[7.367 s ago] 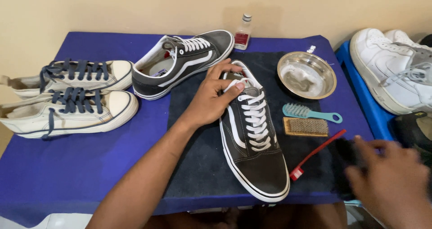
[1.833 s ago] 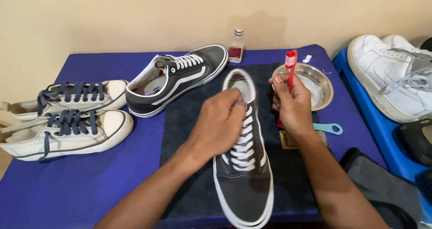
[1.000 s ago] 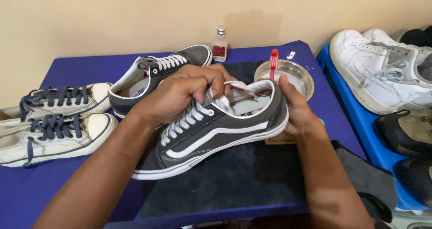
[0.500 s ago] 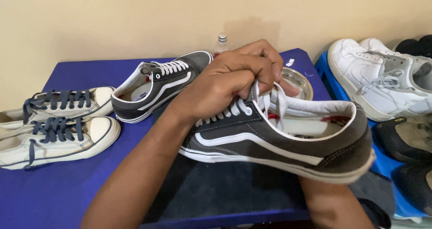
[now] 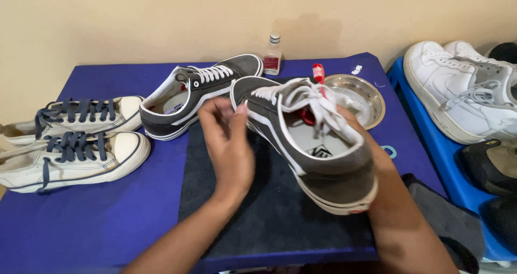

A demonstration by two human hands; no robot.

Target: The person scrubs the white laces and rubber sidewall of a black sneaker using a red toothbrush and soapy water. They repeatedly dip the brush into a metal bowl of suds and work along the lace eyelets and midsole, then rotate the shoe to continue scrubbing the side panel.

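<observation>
Right hand (image 5: 371, 161): gripping grey sneaker (image 5: 307, 139) from beneath, with red brush (image 5: 318, 72).
Left hand (image 5: 229, 144): hovering open beside the toe.

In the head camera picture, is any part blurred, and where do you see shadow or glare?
Head view: the left hand is slightly smeared by motion, while the grey shoe held by the right hand is fairly sharp; the small bottle casts a soft shadow on the beige wall; the metal bowl shows mild glare on its rim.
</observation>
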